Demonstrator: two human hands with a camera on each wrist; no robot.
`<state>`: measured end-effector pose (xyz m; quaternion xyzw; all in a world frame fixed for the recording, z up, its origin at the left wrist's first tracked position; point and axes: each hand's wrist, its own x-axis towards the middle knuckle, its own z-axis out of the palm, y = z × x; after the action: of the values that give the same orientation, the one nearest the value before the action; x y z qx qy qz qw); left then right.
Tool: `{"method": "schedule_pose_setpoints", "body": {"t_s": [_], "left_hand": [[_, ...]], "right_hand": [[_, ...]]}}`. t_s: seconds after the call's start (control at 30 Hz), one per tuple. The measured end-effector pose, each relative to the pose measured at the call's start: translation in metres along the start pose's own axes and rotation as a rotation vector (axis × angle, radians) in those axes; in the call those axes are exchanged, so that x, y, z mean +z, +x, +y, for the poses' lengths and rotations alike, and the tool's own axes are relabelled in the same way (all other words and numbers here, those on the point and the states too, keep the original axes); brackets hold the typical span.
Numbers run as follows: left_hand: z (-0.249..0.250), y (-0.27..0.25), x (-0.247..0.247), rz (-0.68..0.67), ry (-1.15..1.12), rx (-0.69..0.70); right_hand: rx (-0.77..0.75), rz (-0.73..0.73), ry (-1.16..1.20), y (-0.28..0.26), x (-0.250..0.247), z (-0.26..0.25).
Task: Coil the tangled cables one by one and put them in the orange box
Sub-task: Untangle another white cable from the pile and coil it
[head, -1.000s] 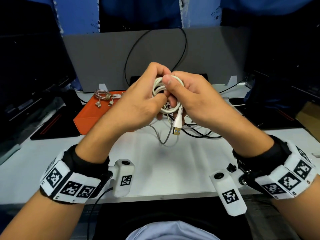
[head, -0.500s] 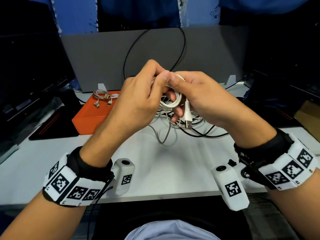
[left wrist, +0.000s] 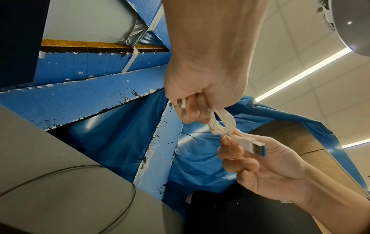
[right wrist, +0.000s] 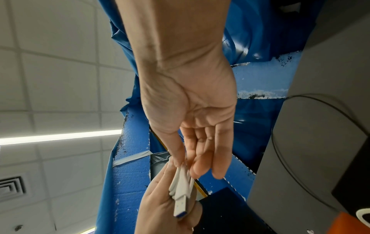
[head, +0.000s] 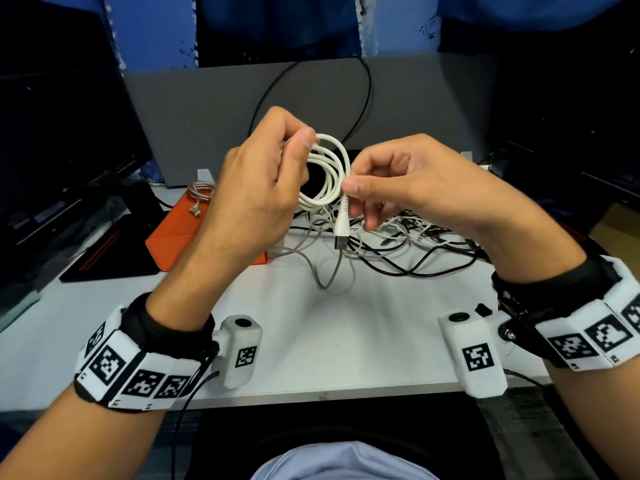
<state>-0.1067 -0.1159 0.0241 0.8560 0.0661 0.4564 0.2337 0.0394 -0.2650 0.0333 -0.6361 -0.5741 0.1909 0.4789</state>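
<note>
Above the desk, white cable (head: pixel 329 174) in neat loops, left hand (head: pixel 256 188) gripping, right fingers (head: pixel 356 187) pinching its plug end

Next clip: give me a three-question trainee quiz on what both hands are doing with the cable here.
1. True or false: the white cable is held coiled above the table.
2. Which hand pinches the cable near its USB plug? A) left hand B) right hand
3. Fill in: a braided cable already lies on the ____ box.

Key: 1 true; 2 B; 3 orange.
</note>
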Motion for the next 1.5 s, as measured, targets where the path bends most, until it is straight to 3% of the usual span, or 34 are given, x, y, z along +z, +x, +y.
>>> {"method": "schedule_pose_setpoints", "body": {"t_s": [0.1, 0.27, 0.4, 0.6, 0.77, 1.0, 1.1, 1.3, 1.5], "left_hand": [[0.000, 0.001, 0.000, -0.001, -0.017, -0.006], [0.000, 0.003, 0.000, -0.059, -0.197, -0.064], [0.001, 0.001, 0.006, -0.078, -0.330, -0.087], [0.003, 0.001, 0.003, 0.004, -0.223, -0.007], [0.005, -0.002, 0.004, 0.008, -0.246, 0.016], [0.007, 0.001, 0.002, 0.084, -0.185, 0.022], [0.010, 0.000, -0.001, 0.131, -0.090, 0.045], [0.003, 0.001, 0.001, 0.108, -0.067, 0.035], [-0.011, 0.013, 0.000, 0.149, -0.242, -0.074]], "right_hand": [[0.004, -0.015, 0.007, 0.000, 0.001, 0.000], [-0.025, 0.212, 0.041, 0.008, 0.002, 0.005], [-0.039, 0.291, 0.303, 0.011, 0.015, 0.005], [0.033, 0.218, 0.667, 0.015, 0.029, 0.006], [0.128, -0.011, 0.816, 0.013, 0.034, 0.007], [0.120, -0.204, 0.983, 0.009, 0.041, 0.000], [0.120, -0.204, 0.933, 0.008, 0.043, -0.005], [0.071, -0.043, 0.493, 0.007, 0.045, -0.001], [-0.030, -0.239, 0.301, -0.004, 0.020, -0.009]]}}
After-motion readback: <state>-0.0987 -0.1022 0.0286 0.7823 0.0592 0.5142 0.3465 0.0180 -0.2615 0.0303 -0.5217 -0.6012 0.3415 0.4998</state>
